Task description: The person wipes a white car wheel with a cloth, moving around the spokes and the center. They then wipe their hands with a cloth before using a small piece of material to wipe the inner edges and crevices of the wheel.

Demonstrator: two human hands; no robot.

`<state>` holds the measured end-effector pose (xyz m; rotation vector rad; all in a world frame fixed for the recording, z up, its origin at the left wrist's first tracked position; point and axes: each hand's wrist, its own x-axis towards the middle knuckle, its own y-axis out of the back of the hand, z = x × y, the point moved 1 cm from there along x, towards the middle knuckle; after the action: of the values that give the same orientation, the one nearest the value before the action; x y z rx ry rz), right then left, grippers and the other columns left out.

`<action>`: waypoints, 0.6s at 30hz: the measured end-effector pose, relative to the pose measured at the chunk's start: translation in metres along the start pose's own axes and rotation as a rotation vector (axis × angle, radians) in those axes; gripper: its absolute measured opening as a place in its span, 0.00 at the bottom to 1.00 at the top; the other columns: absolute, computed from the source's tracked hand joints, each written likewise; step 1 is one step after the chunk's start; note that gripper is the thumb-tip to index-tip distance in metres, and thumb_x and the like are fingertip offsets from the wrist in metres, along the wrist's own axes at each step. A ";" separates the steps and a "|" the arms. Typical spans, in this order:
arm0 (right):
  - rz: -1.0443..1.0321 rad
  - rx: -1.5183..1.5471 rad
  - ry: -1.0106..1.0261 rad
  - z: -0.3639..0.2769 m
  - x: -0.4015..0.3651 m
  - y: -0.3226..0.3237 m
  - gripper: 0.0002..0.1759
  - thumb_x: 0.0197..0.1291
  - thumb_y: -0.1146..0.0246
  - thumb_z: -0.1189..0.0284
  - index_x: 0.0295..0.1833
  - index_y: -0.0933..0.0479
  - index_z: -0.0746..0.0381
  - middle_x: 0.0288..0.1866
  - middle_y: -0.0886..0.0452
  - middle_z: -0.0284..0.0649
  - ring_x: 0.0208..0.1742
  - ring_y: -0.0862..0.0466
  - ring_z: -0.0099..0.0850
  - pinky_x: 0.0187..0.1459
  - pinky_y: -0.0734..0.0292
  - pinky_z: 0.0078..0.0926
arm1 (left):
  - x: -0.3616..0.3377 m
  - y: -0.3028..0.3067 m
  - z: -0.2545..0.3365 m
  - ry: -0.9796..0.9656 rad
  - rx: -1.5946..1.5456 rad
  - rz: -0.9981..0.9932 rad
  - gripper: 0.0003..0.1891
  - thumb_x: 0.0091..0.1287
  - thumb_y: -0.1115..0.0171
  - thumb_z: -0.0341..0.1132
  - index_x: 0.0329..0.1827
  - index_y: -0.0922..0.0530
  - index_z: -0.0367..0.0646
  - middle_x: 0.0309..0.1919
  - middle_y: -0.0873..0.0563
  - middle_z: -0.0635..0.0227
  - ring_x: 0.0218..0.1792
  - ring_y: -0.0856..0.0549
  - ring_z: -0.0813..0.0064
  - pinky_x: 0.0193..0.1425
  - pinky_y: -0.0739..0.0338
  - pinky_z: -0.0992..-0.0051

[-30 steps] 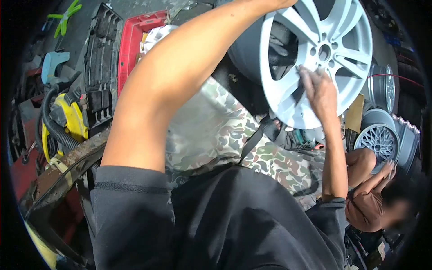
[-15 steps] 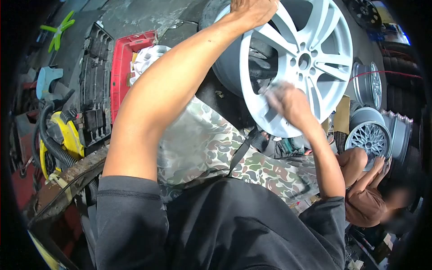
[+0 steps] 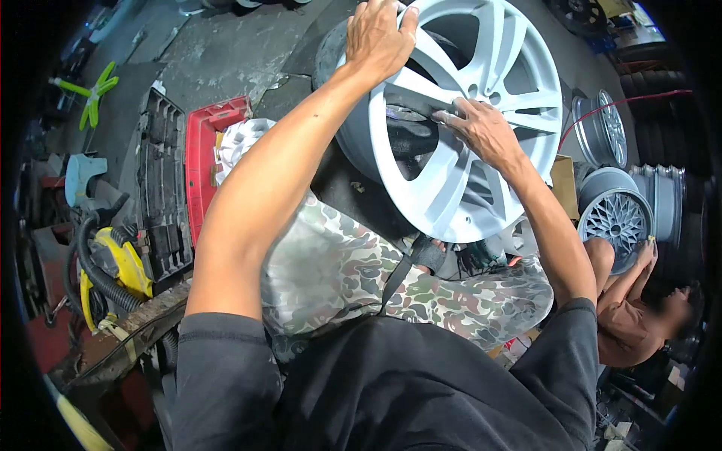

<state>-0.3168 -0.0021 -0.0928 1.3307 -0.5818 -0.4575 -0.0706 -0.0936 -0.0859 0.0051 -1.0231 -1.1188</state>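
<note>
A pale grey alloy wheel point(image 3: 451, 188) with split spokes stands tilted on my lap, which is covered by camouflage trousers point(image 3: 353, 270). My left hand point(image 3: 380, 37) is clamped over the wheel's upper rim edge. My right hand point(image 3: 481, 131) lies flat on a spoke beside the hub. Its fingertips press a small grey sheet point(image 3: 442, 117) against the metal, and most of the sheet is hidden under the fingers. A dark tyre or stand shows through the spoke gaps.
To the left lie a red crate point(image 3: 201, 161) holding a white part point(image 3: 241, 143), a black grille point(image 3: 159, 188) and a yellow machine with a black hose point(image 3: 124, 267). Several other rims point(image 3: 620, 218) stand at the right. Another person point(image 3: 632, 323) sits low beside them.
The wheel has shifted left and lower in view, and my left hand on its rim has come into full view. My right hand slid from the lower spokes up toward the hub.
</note>
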 end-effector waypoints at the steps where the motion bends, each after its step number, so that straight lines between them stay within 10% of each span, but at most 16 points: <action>1: 0.021 -0.039 0.040 0.002 0.000 0.001 0.15 0.72 0.36 0.65 0.60 0.13 0.52 0.38 0.20 0.46 0.39 0.17 0.46 0.44 0.19 0.44 | -0.001 0.000 0.000 0.009 0.006 -0.009 0.12 0.76 0.45 0.40 0.47 0.20 0.41 0.47 0.17 0.53 0.52 0.20 0.47 0.58 0.26 0.50; 11: 0.094 0.420 -0.724 -0.036 -0.045 0.018 0.15 0.72 0.39 0.68 0.47 0.13 0.68 0.39 0.17 0.60 0.42 0.15 0.57 0.46 0.21 0.51 | 0.001 -0.001 0.002 0.007 0.007 0.007 0.19 0.76 0.40 0.48 0.46 0.15 0.38 0.46 0.14 0.53 0.52 0.16 0.50 0.59 0.24 0.51; 18: 0.057 0.624 -0.623 -0.063 -0.022 -0.007 0.17 0.70 0.37 0.68 0.59 0.14 0.61 0.49 0.13 0.60 0.49 0.13 0.59 0.55 0.19 0.49 | 0.000 0.003 0.000 0.032 0.032 -0.022 0.20 0.78 0.41 0.50 0.51 0.15 0.39 0.49 0.13 0.52 0.53 0.16 0.48 0.62 0.24 0.53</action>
<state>-0.2938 0.0580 -0.1106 1.7566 -1.3565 -0.6829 -0.0685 -0.0921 -0.0846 0.0599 -1.0142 -1.1189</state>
